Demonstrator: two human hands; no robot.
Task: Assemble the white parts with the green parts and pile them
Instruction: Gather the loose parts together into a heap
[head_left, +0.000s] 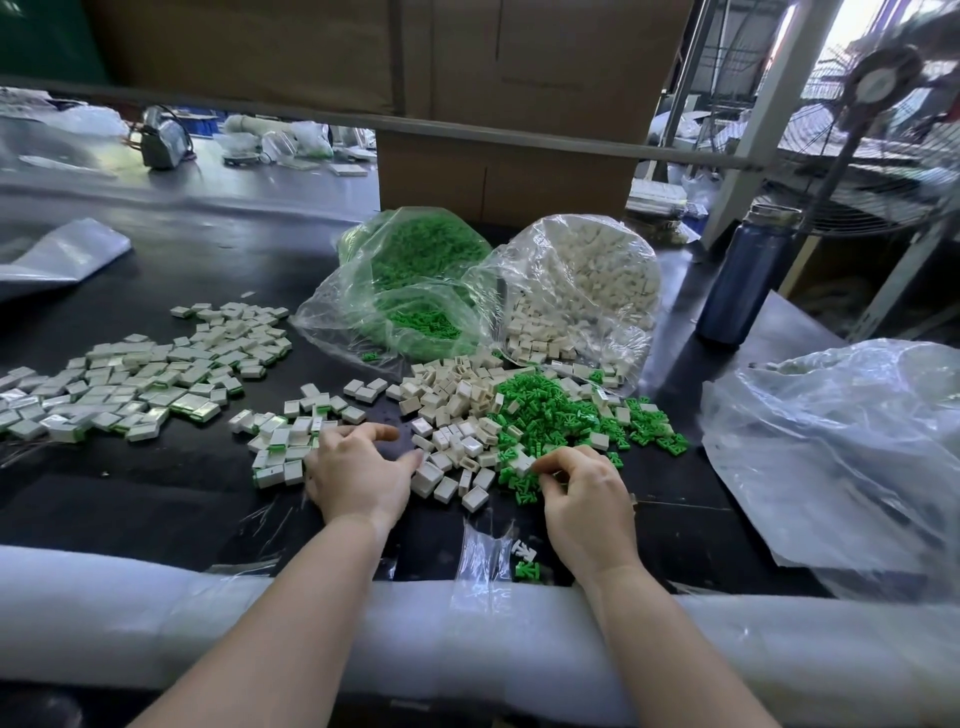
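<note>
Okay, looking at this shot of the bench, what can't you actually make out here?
Head view only:
- Right hand: its fingers curl into the green parts; whether they pinch one is hidden by the hand itself.
- Left hand: the parts beneath its palm are covered.
- Assembled pile: cut off by the left edge.
- Green bag and white bag: glare and folds hide their depth.
- Fan: blurred, cropped at right.

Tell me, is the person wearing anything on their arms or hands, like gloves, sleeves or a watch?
Nothing is worn that the picture shows. The left hand and right hand are bare, with no gloves, rings or finger guards to be seen. Both forearms are uncovered from the wrists down to the bottom edge of the view, with no sleeves, watch or bracelets. Anything worn above that is out of view.
</note>
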